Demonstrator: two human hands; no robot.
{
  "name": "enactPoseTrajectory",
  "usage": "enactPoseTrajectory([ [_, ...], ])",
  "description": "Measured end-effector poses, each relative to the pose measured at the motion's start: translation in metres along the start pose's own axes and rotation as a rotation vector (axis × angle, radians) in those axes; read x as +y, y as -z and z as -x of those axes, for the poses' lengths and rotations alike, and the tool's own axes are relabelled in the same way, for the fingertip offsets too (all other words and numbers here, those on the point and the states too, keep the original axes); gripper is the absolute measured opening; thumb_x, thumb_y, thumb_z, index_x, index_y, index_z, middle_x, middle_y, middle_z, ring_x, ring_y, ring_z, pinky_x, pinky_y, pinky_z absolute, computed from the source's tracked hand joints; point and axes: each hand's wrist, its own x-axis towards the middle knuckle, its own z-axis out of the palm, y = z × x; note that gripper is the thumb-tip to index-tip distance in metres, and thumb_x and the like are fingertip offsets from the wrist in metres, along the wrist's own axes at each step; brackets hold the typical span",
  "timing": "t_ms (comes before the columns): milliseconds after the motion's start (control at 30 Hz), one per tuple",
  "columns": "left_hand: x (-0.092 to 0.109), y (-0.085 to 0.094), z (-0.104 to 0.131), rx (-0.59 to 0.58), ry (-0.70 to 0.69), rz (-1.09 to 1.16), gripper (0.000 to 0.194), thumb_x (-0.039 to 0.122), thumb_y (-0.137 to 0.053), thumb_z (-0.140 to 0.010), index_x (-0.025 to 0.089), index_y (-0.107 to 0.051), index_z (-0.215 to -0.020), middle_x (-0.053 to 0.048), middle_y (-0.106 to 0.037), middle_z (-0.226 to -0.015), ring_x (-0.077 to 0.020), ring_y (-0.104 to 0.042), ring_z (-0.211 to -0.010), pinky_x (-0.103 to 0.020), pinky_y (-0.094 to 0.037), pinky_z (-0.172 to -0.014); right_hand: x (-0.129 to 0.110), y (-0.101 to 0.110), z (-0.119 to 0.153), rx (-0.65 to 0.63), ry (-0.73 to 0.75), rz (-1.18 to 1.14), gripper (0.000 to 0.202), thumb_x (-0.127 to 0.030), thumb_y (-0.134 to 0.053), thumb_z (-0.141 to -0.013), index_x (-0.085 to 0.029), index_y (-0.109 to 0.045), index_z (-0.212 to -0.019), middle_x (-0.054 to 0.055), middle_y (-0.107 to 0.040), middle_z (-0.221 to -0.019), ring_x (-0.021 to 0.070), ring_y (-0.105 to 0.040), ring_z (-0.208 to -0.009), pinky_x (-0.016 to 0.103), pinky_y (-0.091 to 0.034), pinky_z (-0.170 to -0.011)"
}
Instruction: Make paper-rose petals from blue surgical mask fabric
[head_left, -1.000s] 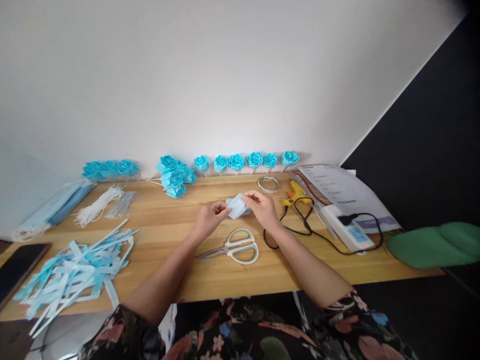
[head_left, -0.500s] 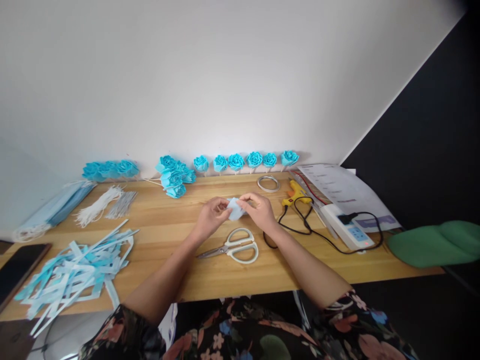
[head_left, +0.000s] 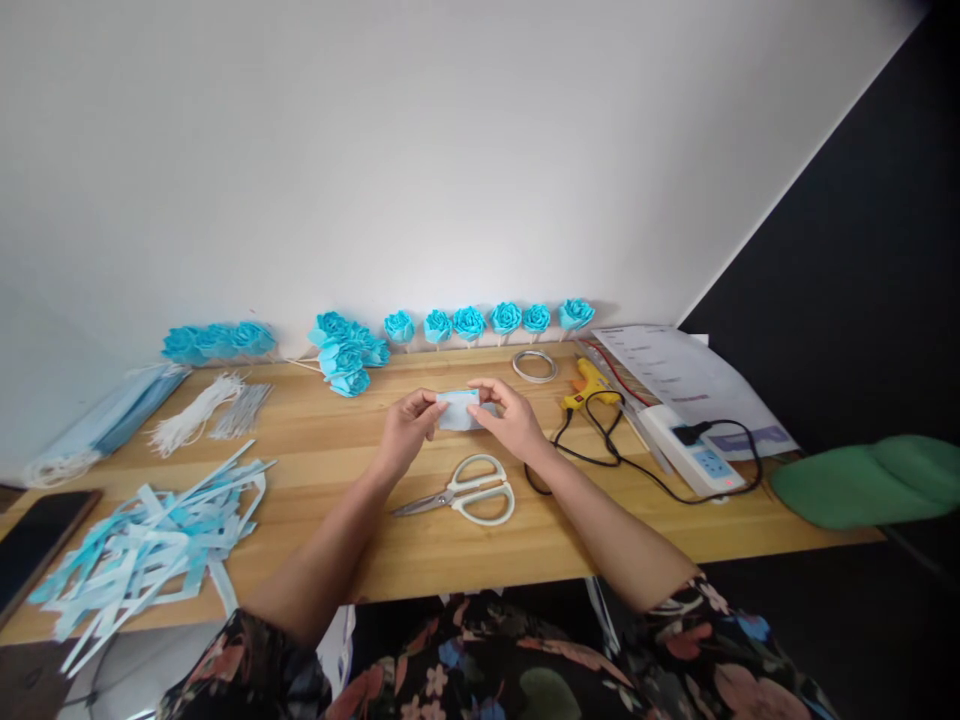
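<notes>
- I see the pale blue piece of fabric [head_left: 454,412] over the middle of the wooden table [head_left: 315,510]; whether it touches the wood, I cannot tell.
- The left hand [head_left: 409,428] pinches its left end between thumb and fingers.
- The right hand [head_left: 511,418] grips its right part, the thumb in front; the two hands are close but apart.
- Nearer to the front edge lie the scissors [head_left: 442,499], their blades pointing left.
- Toward the back edge is a wire ring [head_left: 535,381], and right of it the yellow glue gun [head_left: 592,380].
- Along the back edge stand blue flowers [head_left: 469,323].
- Near the front left corner are a heap of strips [head_left: 161,540] and a phone [head_left: 46,540].
</notes>
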Motion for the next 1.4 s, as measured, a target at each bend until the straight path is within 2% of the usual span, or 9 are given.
enactPoseTrajectory([
  [133,0.004,-0.001,-0.001,0.033,0.038,0.107,0.037,0.045,-0.077,-0.063,0.015,-0.056,-0.072,0.004,-0.058,-0.063,-0.0065,-0.050,-0.042,-0.019,-0.041,-0.040,0.001,0.001,-0.001,0.011,0.031,-0.023,0.031,-0.023,-0.062,-0.079,-0.022,-0.062,-0.110,-0.001,-0.065,-0.083,0.0143,-0.062,-0.080,0.028,-0.048,-0.080],
  [300,0.002,-0.004,-0.002,0.014,0.055,0.212,0.041,0.046,-0.077,-0.064,0.016,-0.051,-0.075,0.002,-0.062,-0.069,-0.0125,-0.062,-0.059,-0.027,-0.056,-0.057,0.001,0.000,-0.001,0.014,0.021,-0.033,0.031,-0.024,-0.061,-0.080,-0.022,-0.062,-0.111,0.000,-0.066,-0.085,0.0147,-0.062,-0.081,0.029,-0.049,-0.080],
  [533,0.000,-0.007,0.001,-0.030,0.033,0.160,0.039,0.047,-0.074,-0.070,0.014,-0.056,-0.080,-0.002,-0.066,-0.073,-0.0153,-0.065,-0.064,-0.030,-0.058,-0.061,0.001,0.000,-0.002,-0.047,-0.020,-0.055,0.038,-0.034,-0.065,-0.079,-0.020,-0.064,-0.114,0.000,-0.064,-0.086,0.0141,-0.060,-0.080,0.027,-0.049,-0.078],
  [667,-0.002,-0.009,0.002,-0.054,0.030,0.147,0.038,0.047,-0.073,-0.070,0.014,-0.057,-0.079,-0.002,-0.067,-0.072,-0.0160,-0.066,-0.064,-0.030,-0.057,-0.060,0.001,0.002,-0.001,-0.017,-0.032,-0.008,0.025,-0.041,-0.062,-0.082,-0.018,-0.069,-0.091,0.001,-0.063,-0.079,0.0146,-0.057,-0.074,0.026,-0.047,-0.072],
  [733,-0.003,-0.010,0.002,-0.055,0.035,0.135,0.037,0.046,-0.074,-0.069,0.014,-0.059,-0.080,-0.003,-0.068,-0.073,-0.0163,-0.066,-0.064,-0.029,-0.057,-0.060,0.002,0.002,0.000,0.003,-0.035,-0.003,0.028,-0.043,-0.057,-0.086,-0.018,-0.067,-0.079,0.001,-0.063,-0.075,0.0153,-0.057,-0.072,0.026,-0.046,-0.069],
  [967,-0.005,-0.009,0.001,-0.083,0.058,0.094,0.036,0.044,-0.076,-0.067,0.011,-0.068,-0.079,-0.005,-0.070,-0.073,-0.0179,-0.066,-0.065,-0.030,-0.056,-0.062,0.001,0.003,0.000,-0.012,-0.031,-0.025,0.031,-0.044,-0.052,-0.089,-0.018,-0.065,-0.077,0.001,-0.063,-0.075,0.0164,-0.058,-0.073,0.025,-0.045,-0.068],
  [1100,-0.002,-0.008,0.002,-0.042,0.044,0.114,0.035,0.044,-0.076,-0.068,0.011,-0.069,-0.079,-0.004,-0.070,-0.073,-0.0170,-0.066,-0.064,-0.031,-0.057,-0.064,0.002,0.001,0.000,-0.057,-0.072,-0.117,0.027,-0.043,-0.055,-0.087,-0.018,-0.065,-0.092,0.002,-0.065,-0.082,0.0167,-0.061,-0.081,0.026,-0.047,-0.074],
  [1200,0.002,-0.008,0.003,-0.042,0.035,0.122,0.034,0.043,-0.075,-0.069,0.011,-0.069,-0.080,-0.004,-0.070,-0.073,-0.0162,-0.065,-0.065,-0.030,-0.057,-0.065,0.005,-0.003,0.000,-0.101,-0.091,-0.091,0.036,-0.038,-0.065,-0.079,-0.017,-0.061,-0.107,0.003,-0.067,-0.088,0.0169,-0.062,-0.082,0.028,-0.048,-0.076],
  [1400,0.002,-0.007,0.003,-0.010,0.050,0.161,0.036,0.043,-0.074,-0.070,0.012,-0.067,-0.085,-0.006,-0.072,-0.082,-0.0161,-0.065,-0.068,-0.028,-0.056,-0.061,0.008,-0.005,0.000,-0.111,-0.041,0.020,0.034,-0.027,-0.062,-0.078,-0.017,-0.062,-0.110,0.000,-0.064,-0.083,0.0147,-0.060,-0.078,0.027,-0.047,-0.074],
])
